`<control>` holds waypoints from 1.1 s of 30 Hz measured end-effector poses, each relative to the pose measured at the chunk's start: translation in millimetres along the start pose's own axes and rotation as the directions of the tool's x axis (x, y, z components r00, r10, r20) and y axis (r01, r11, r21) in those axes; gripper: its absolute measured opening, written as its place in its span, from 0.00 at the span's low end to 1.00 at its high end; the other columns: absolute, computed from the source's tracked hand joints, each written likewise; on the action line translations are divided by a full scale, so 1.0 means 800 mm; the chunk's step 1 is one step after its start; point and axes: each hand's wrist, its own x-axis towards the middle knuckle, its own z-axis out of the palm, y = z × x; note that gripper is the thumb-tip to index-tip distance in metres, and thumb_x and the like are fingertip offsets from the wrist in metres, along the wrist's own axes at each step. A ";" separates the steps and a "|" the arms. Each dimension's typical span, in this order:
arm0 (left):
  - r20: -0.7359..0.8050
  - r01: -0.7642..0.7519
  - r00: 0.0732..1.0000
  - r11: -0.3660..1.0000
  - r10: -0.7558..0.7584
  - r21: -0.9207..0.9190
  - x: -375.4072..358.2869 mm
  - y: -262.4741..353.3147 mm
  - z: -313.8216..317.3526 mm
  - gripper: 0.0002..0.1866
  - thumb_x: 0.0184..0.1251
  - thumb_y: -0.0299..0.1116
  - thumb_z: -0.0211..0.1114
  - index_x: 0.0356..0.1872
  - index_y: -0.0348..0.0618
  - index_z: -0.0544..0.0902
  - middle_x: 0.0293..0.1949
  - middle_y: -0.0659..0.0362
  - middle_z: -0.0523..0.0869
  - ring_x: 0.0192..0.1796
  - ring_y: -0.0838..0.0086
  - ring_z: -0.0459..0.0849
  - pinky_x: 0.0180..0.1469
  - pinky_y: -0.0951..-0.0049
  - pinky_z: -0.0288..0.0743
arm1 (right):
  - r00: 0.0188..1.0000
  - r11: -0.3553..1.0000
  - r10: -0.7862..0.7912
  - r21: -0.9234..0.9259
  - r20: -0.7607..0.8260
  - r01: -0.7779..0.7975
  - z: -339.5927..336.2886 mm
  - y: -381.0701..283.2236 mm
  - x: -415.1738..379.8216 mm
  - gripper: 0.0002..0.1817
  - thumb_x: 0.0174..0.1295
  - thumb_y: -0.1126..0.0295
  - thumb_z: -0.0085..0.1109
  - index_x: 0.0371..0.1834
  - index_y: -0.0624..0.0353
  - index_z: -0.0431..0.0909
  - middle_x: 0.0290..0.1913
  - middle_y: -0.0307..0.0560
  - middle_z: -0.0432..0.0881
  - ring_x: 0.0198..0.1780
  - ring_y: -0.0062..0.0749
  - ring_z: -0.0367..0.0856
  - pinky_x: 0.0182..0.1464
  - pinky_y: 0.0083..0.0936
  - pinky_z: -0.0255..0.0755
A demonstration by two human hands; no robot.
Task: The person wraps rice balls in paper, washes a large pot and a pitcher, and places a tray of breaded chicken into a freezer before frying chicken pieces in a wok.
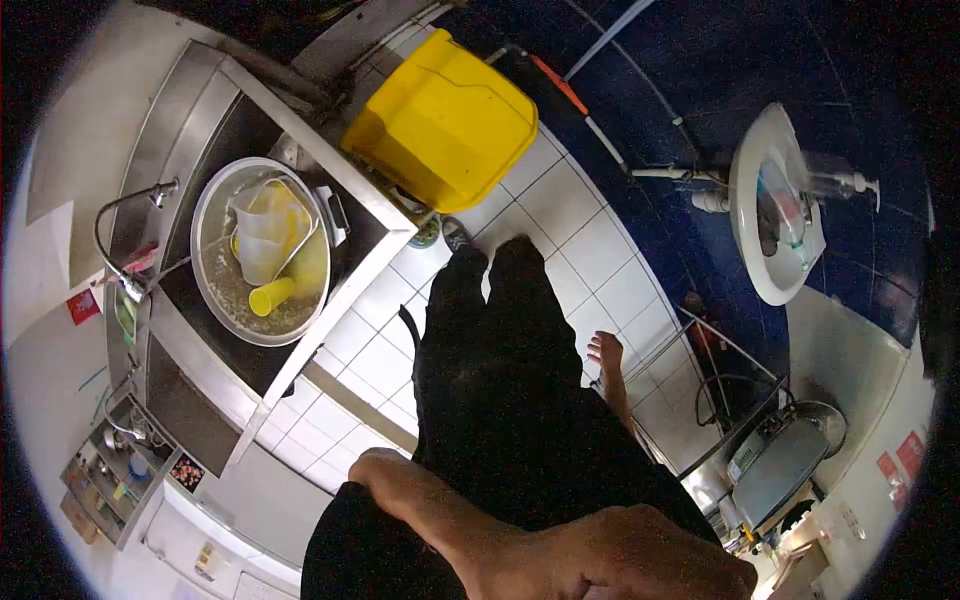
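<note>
I look down at my own body in black clothing [510, 400], standing on white floor tiles [590, 250]. One bare forearm crosses the bottom of the view, with its elbow at the left; I take it for my left hand [620, 555]. It lies against the black clothing with its back towards the camera, the fingers hidden. My right hand is out of sight. A bare foot [606, 352] shows to the right of my legs. To the left, a steel sink [250, 110] holds a round metal basin [215, 190] of water with a white jug [262, 235] and a yellow cup [270, 296].
A yellow tub [445, 120] stands tilted on the floor beside the sink corner. A tap [125, 225] arches over the sink. A white wash basin [765, 200] hangs on the dark blue tiled wall. Metal rack and pot [790, 450] at lower right.
</note>
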 end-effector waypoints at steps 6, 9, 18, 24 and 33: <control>-0.045 0.022 0.999 0.995 -0.027 -0.096 0.009 0.046 0.021 0.32 0.45 0.45 0.75 0.41 0.22 0.79 0.34 0.45 0.84 0.29 0.68 0.83 0.29 0.76 0.76 | 0.993 0.995 -0.078 0.068 0.087 0.072 0.041 -0.029 -0.019 0.17 0.60 0.57 0.53 0.48 0.54 0.76 0.38 0.45 0.80 0.35 0.35 0.81 0.34 0.35 0.75; -0.002 0.021 1.000 0.997 -0.021 -0.073 0.018 0.060 0.013 0.30 0.47 0.43 0.75 0.41 0.22 0.79 0.35 0.44 0.84 0.30 0.67 0.83 0.31 0.75 0.75 | 0.969 0.978 -0.206 -0.009 0.134 0.209 0.046 -0.052 -0.018 0.19 0.61 0.51 0.54 0.47 0.53 0.75 0.37 0.41 0.80 0.36 0.32 0.81 0.35 0.33 0.76; 0.064 -0.084 0.995 0.995 0.081 0.048 0.018 0.118 0.027 0.22 0.54 0.33 0.70 0.40 0.17 0.78 0.33 0.40 0.83 0.25 0.72 0.79 0.25 0.77 0.67 | 0.942 0.988 -0.129 -0.045 0.310 0.150 0.075 -0.095 0.052 0.18 0.59 0.53 0.55 0.45 0.52 0.77 0.35 0.42 0.81 0.34 0.34 0.82 0.32 0.33 0.76; 0.143 -0.195 0.973 0.976 0.181 0.094 0.023 0.130 0.028 0.21 0.55 0.30 0.67 0.40 0.15 0.77 0.29 0.42 0.83 0.22 0.75 0.77 0.19 0.77 0.65 | 0.899 0.942 -0.251 -0.121 0.360 0.312 0.116 -0.171 0.028 0.15 0.60 0.61 0.55 0.46 0.56 0.76 0.36 0.43 0.81 0.33 0.29 0.82 0.30 0.25 0.76; -0.136 -0.031 0.985 0.886 0.105 0.462 0.010 0.198 -0.038 0.11 0.62 0.31 0.60 0.38 0.32 0.78 0.26 0.56 0.82 0.22 0.76 0.77 0.22 0.74 0.70 | 0.849 0.934 -0.307 -0.036 0.430 0.355 0.133 -0.228 0.046 0.12 0.64 0.62 0.53 0.44 0.58 0.76 0.35 0.41 0.80 0.31 0.26 0.81 0.28 0.22 0.75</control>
